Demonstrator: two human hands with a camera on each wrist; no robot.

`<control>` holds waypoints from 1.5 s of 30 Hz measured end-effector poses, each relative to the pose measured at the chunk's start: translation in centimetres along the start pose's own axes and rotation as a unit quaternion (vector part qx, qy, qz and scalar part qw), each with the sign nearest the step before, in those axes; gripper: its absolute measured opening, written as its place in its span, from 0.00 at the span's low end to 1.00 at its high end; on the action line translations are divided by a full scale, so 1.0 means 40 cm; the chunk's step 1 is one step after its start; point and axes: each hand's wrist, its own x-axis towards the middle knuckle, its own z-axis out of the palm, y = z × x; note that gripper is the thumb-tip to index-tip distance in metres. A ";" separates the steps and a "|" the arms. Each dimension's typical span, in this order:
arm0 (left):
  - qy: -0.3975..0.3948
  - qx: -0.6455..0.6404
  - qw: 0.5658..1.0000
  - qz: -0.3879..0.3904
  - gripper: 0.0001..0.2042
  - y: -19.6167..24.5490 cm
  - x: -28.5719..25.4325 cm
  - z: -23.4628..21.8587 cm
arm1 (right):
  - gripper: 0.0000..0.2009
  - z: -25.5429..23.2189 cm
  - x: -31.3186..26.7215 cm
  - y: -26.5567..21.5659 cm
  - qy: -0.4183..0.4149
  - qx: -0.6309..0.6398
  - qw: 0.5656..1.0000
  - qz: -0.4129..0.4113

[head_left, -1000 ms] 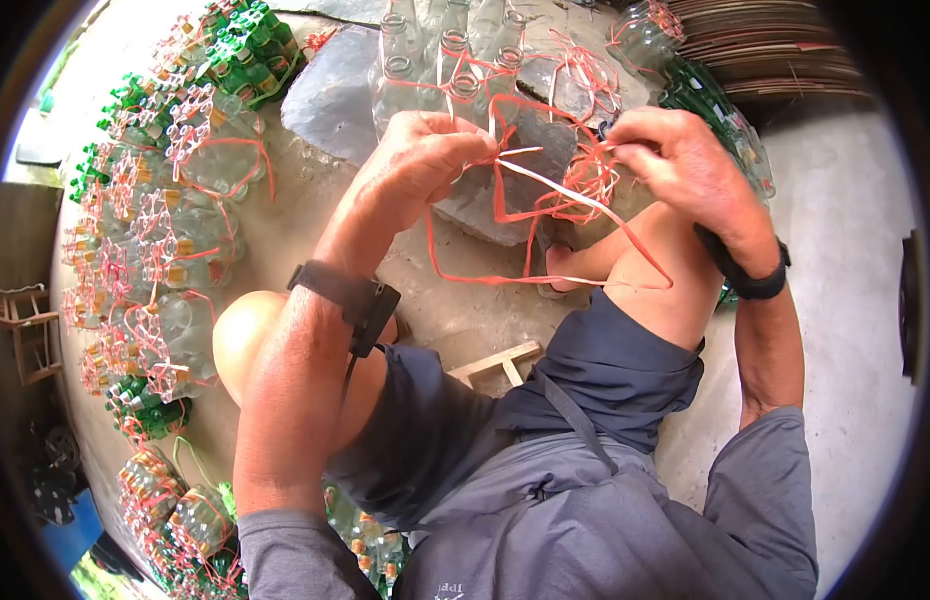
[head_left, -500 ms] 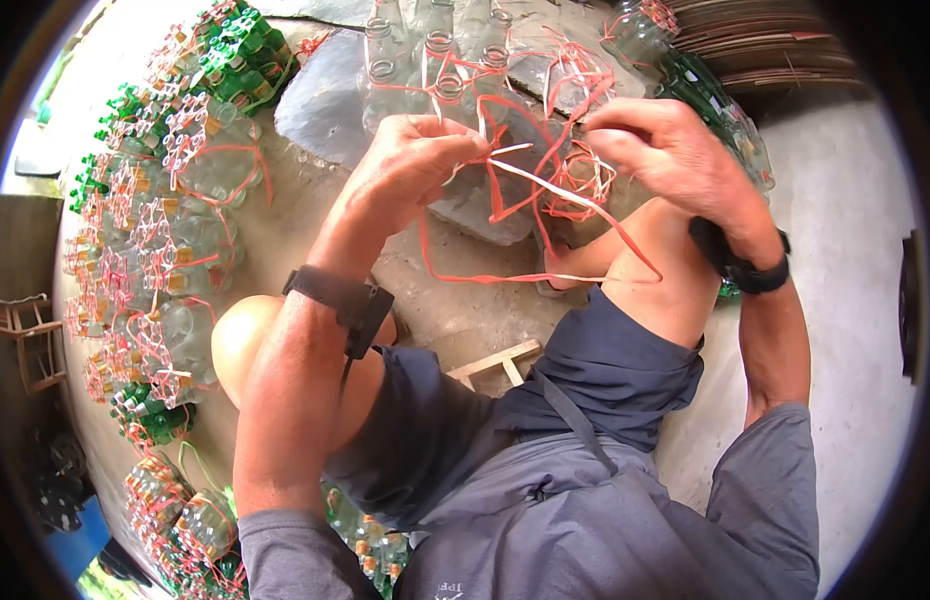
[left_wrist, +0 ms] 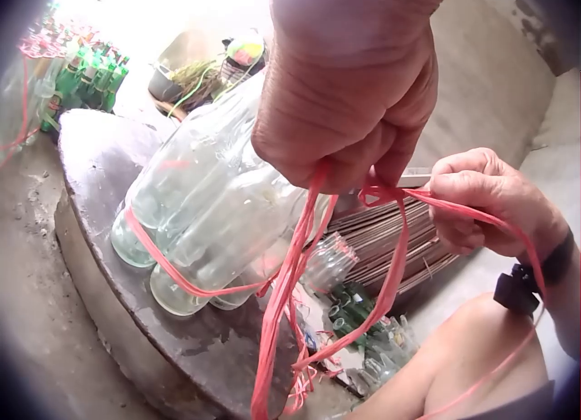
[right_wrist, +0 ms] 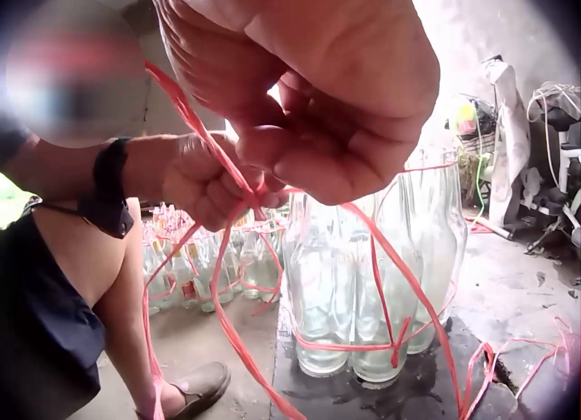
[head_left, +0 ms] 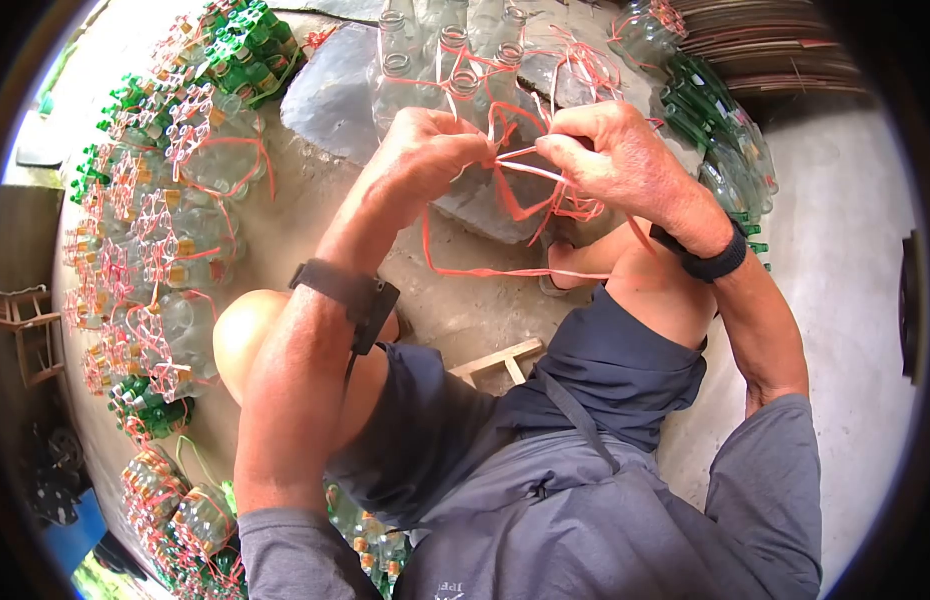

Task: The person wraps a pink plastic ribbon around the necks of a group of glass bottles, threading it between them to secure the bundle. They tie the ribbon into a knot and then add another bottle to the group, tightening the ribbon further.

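Note:
Clear glass bottles (head_left: pixel 453 60) stand upright in a cluster on a dark stone slab (left_wrist: pixel 118 166), with red twine (right_wrist: pixel 318 346) round their lower parts. My left hand (head_left: pixel 425 150) pinches the red twine where several strands meet, close in front of the bottles. Just to its right, my right hand (head_left: pixel 615 155) pinches a short end of the twine between thumb and forefinger. In the left wrist view a small loop of twine (left_wrist: pixel 381 195) lies between the two hands. Long strands hang down from the left hand, and one loops low toward the right knee.
Many tied bundles of bottles (head_left: pixel 150 250) line the floor at the left. Green bottles (head_left: pixel 700 100) lie at the right, near a stack of thin strips (head_left: pixel 775 45). Loose twine (head_left: pixel 585 65) lies on the slab, and a small wooden frame (head_left: pixel 500 362) is between the legs.
My right hand has moved left, from the loose tangle to beside my left hand, and now pinches the twine there. My left hand keeps its hold in nearly the same place.

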 end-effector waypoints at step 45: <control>0.010 -0.037 0.999 -0.028 0.09 0.007 -0.002 0.017 | 0.12 0.016 -0.040 -0.013 -0.165 0.135 0.969 0.125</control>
